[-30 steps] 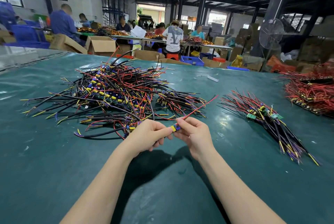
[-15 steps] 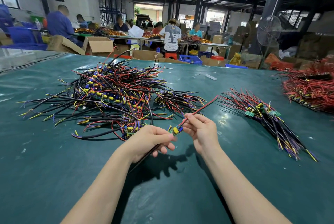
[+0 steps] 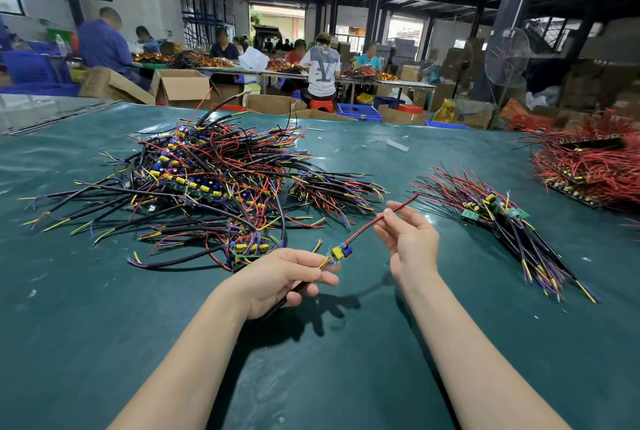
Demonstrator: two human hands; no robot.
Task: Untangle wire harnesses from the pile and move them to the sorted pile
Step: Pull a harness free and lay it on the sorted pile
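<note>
The left hand grips the harness by its black sheath, beside a small board carrying a yellow block. The right hand pinches its thin red wire. The tangled pile lies far left and the sorted pile right, both on the smooth green table. A far shirt shows a large "Y".

Near edge of the table: bare cover on both sides of the forearms, passage open left and right.

Left half, further back: the tangled pile spreads wide, with loose wire ends straggling out toward the near side. It blocks passage at table level.

Right half: the sorted pile lies slantwise.

Between the two piles a bare lane runs back to a small white scrap. At its near end the harness spans the lane, gripped by the left hand and pinched by the right hand.

A bare strip separates the sorted pile from the red wire heap at the far right.
</note>
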